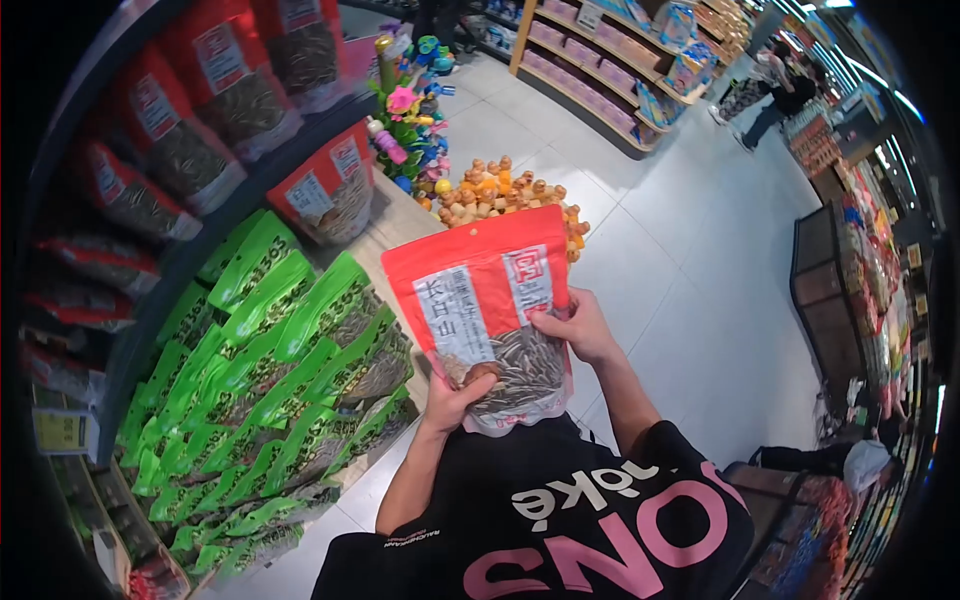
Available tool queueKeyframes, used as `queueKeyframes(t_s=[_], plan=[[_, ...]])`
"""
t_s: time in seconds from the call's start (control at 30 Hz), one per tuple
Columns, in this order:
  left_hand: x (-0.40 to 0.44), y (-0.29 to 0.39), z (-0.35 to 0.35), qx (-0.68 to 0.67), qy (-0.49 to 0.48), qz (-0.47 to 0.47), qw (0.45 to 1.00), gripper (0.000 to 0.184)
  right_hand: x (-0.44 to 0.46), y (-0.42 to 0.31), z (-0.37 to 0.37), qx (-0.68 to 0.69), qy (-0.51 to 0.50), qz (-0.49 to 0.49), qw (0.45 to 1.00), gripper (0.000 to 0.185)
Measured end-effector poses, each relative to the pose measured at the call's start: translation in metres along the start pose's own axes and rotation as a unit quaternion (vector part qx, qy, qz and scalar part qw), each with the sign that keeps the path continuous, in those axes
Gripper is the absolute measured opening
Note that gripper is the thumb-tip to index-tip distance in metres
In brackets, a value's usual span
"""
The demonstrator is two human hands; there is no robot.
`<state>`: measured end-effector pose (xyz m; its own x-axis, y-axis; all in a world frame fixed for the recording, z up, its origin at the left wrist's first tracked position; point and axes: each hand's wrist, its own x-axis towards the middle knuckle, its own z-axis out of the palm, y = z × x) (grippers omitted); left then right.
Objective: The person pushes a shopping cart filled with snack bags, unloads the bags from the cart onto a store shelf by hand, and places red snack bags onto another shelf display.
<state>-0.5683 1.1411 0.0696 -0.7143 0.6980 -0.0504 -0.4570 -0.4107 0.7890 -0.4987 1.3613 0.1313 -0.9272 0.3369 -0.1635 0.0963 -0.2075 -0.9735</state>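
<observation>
Both my hands hold a red bag of sunflower seeds (470, 270) in front of my chest. Striped seeds show through its clear lower part, and white label panels with printed characters run down its front. My left hand (455, 395) grips the lower left edge, its thumb lying over the front. At the right edge, my right hand (580, 325) is closed on the bag with the thumb pressed on the front. The fingers behind the bag are hidden. Nearby on the left stands a similar red bag (325, 190) on the display.
Green seed bags (280, 350) fill the low display at left, below a dark shelf of red bags (235, 85). Small toy figures (500, 190) stand just beyond the held bag. Tiled floor (690, 250) stretches right, towards stocked shelves (600, 65) and people (785, 95).
</observation>
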Motion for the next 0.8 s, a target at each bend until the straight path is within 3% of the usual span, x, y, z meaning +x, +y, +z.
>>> queueKeyframes(t_s=[0.13,0.2,0.27,0.4,0.5,0.63,0.8], plan=[[0.001,-0.01,-0.004,0.009,0.061,0.004,0.998,0.052,0.061,0.034,-0.058,-0.03,-0.112,0.052,0.992,0.034],[0.009,-0.014,-0.004,0.016,0.098,0.02,0.995,0.052,0.122,0.051,-0.069,0.106,-0.118,0.007,0.987,0.041],[0.015,-0.019,0.0,0.004,0.149,0.03,0.988,0.052,0.181,0.028,-0.056,0.097,-0.113,-0.03,0.988,0.042],[0.038,-0.027,0.023,0.037,0.273,0.132,0.952,0.054,0.301,0.044,-0.037,-0.051,-0.151,-0.101,0.982,0.059],[0.047,-0.038,0.037,0.014,0.347,0.127,0.929,0.059,0.378,0.059,-0.008,-0.132,-0.196,-0.123,0.964,0.082],[0.044,-0.064,0.052,0.015,0.439,0.122,0.89,0.065,0.425,0.071,0.046,-0.154,-0.27,-0.132,0.941,0.093],[0.032,-0.082,0.061,0.038,0.499,0.103,0.86,0.059,0.445,0.076,0.103,-0.064,-0.359,-0.091,0.927,0.077]])
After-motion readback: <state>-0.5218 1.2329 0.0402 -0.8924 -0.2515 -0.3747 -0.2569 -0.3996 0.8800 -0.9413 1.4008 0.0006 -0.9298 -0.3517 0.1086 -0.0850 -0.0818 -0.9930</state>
